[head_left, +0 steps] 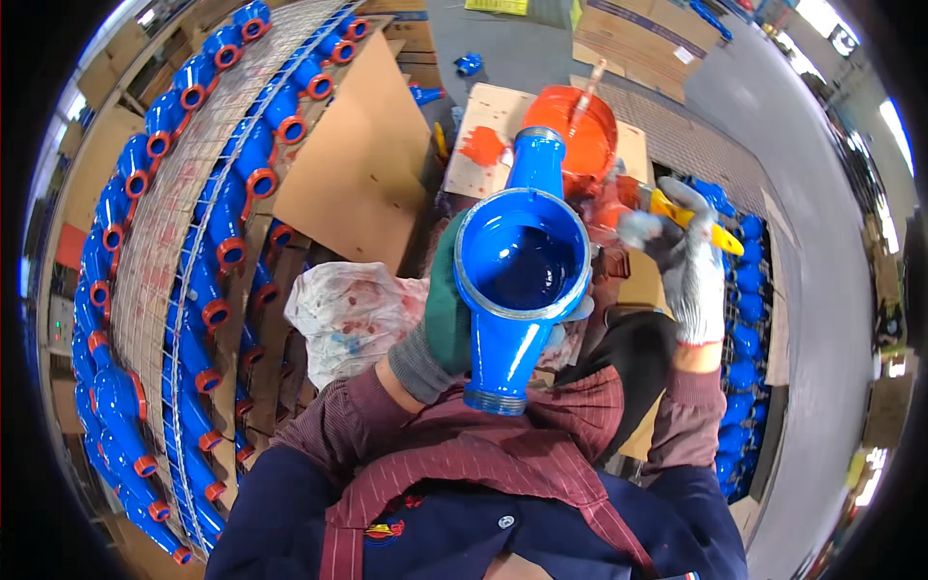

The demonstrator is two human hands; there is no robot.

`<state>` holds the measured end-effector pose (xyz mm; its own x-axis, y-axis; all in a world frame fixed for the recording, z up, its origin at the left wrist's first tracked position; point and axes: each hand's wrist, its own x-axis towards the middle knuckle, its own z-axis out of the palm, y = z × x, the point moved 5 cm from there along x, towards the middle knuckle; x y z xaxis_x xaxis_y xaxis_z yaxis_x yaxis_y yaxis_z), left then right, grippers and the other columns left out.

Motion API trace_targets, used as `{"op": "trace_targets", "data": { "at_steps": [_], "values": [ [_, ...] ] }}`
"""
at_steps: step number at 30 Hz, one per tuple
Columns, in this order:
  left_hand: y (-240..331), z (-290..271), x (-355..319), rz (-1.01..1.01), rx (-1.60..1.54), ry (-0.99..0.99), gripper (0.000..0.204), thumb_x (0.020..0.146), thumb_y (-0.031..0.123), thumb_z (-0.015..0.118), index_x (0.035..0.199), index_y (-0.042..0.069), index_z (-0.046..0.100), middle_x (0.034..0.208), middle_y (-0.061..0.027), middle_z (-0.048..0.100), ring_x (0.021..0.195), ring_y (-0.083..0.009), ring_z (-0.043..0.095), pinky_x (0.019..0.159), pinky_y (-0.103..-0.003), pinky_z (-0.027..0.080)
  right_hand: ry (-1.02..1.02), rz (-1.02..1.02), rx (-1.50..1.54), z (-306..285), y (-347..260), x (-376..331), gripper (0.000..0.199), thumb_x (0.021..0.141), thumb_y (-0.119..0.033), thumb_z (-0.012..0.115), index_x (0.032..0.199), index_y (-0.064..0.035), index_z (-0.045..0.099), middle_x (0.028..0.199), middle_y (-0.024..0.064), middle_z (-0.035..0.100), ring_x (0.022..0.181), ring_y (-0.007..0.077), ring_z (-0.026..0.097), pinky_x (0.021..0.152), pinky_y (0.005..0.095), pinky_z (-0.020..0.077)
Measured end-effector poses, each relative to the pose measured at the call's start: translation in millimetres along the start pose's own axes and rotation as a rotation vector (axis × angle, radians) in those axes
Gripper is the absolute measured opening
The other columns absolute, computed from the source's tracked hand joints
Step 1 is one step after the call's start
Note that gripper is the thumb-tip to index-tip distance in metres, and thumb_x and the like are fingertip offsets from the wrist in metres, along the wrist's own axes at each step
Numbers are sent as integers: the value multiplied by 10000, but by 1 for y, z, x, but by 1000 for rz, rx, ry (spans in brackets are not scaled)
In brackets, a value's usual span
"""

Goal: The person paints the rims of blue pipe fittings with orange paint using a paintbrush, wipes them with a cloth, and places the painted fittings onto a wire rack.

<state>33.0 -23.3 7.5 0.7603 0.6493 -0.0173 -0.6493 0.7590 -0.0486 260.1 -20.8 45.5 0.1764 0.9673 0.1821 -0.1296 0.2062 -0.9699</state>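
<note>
A blue-painted pipe housing (522,333) is held in front of me, its round open chamber facing up. Two short pipe ends stick out, one far and one near, both with bare metal threads. My left hand (445,309), in a green glove with a grey cuff, is closed around its left side. In a stained pale glove, my right hand (696,266) grips a yellow-handled paintbrush (663,205). The brush's red-smeared end points left, right of the housing and apart from it. Beyond the housing stands a bowl (612,130) of orange-red paint with a stick in it.
On the left, a wire-mesh rack (237,145) carries rows of blue housings with red ends. More blue housings (744,338) line the right. A cardboard sheet (362,159) leans ahead left; a stained white cloth (353,314) lies by my left forearm. Paint spots a board (478,111) under the bowl.
</note>
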Motion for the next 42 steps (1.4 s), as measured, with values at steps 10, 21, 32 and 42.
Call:
{"op": "trace_targets", "data": {
  "at_steps": [10,21,32,42],
  "values": [
    [64,9,10,-128,-18,-104,728,960,449,555,1449,-33,312,1421,-330,389,1199,-505,520,829,-560,592,240,-162,-392,14,-3,25,383,1030,-350,495,1179,-16,606,988,80,658,763,121,640,780,268,512],
    [91,-28,39,160,63,147,765,955,582,465,1422,-16,368,1344,-316,480,1185,-461,548,888,-533,572,333,-173,-420,-16,2,32,230,964,-116,600,1160,3,616,996,73,626,709,114,601,739,261,493],
    [79,-44,43,143,562,247,855,928,714,317,1425,22,396,1282,-233,578,1081,-432,634,780,-488,607,-67,-194,-296,56,-5,25,285,980,-169,580,1212,-4,587,999,60,623,855,127,636,809,282,511],
    [70,-34,25,37,550,191,724,964,649,334,1399,80,439,1270,-164,596,1055,-337,661,852,-527,576,-273,-447,-901,131,2,59,331,739,-96,686,1054,-72,586,900,172,634,838,379,618,732,419,497]
  ]
}}
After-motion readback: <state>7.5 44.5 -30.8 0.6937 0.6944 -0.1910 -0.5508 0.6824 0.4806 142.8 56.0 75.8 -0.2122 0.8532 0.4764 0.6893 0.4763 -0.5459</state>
